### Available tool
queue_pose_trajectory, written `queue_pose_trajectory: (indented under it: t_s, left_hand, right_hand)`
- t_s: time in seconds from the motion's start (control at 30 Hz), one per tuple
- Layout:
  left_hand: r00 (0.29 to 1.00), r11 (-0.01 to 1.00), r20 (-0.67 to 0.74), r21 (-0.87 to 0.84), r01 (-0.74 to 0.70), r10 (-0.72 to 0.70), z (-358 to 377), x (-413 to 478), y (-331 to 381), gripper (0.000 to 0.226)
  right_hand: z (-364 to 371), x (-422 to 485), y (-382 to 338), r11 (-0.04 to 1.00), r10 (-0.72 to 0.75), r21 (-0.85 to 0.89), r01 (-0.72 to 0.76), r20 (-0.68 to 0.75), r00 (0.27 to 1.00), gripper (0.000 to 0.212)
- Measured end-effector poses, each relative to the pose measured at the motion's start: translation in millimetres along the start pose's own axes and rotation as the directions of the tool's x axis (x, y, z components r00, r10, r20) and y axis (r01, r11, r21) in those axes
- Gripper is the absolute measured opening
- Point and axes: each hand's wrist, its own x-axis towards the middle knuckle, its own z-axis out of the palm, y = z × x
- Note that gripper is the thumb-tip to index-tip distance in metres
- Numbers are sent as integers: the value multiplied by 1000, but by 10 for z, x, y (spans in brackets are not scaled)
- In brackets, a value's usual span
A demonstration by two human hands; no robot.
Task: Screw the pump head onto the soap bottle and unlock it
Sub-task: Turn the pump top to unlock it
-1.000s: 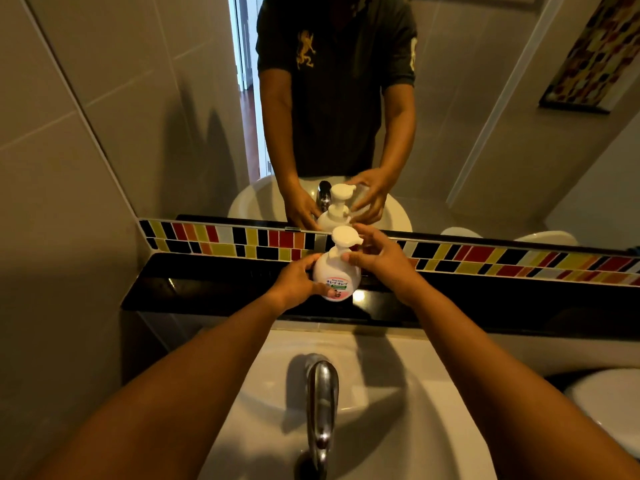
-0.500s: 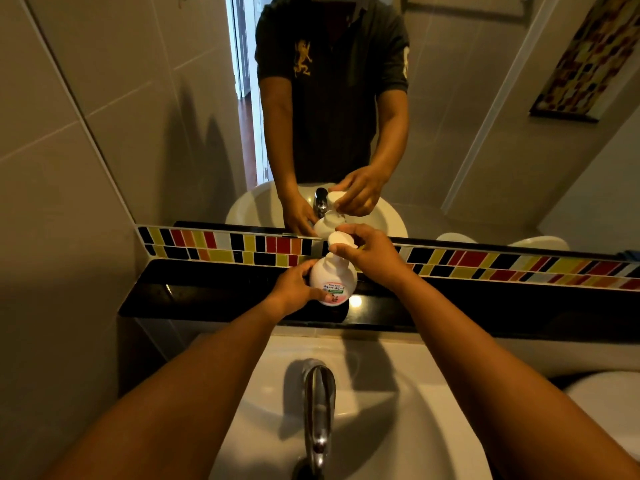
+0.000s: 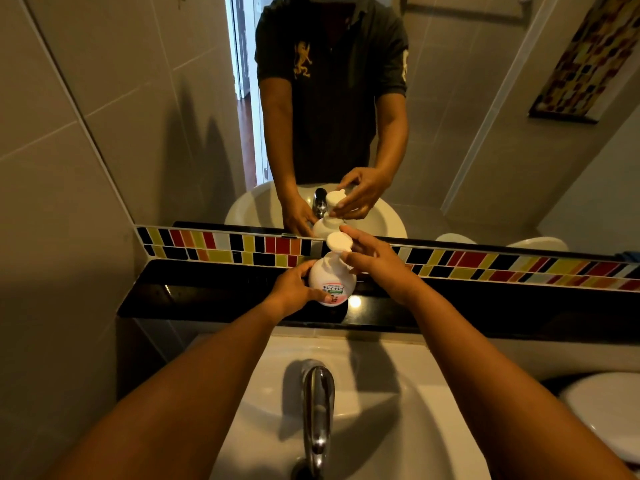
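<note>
Progress: we judge the pump [image 3: 339,242] seated on the bottle [image 3: 331,282]; whether it is fully tight or unlocked, we cannot tell.
Left: we would finish the twist and raise the pump.
Left hand [image 3: 294,292]: wrapped round the bottle's side, steadying it.
Right hand [image 3: 375,261]: fingers loosely curled at the pump and neck; grip unclear.
Bottle: between our hands, upright on the ledge [image 3: 207,292].
Materials: smooth white plastic, bulbous body, round flat cap; glossy black ledge.
</note>
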Motion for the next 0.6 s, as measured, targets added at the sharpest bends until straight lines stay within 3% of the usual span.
queue_pose_trajectory:
  t_s: [0.17, 0.6]
  left_hand:
    - [1000, 1000, 16, 7, 3, -4, -15, 6, -5, 71]
    - [1000, 1000, -5, -6, -13, 13, -3, 0, -15, 70]
  right_hand:
    - [-107, 22, -2, 999, 45, 18, -46, 63, 997, 56]
    - [-44, 59, 53, 996, 39, 83, -36, -42, 998, 47]
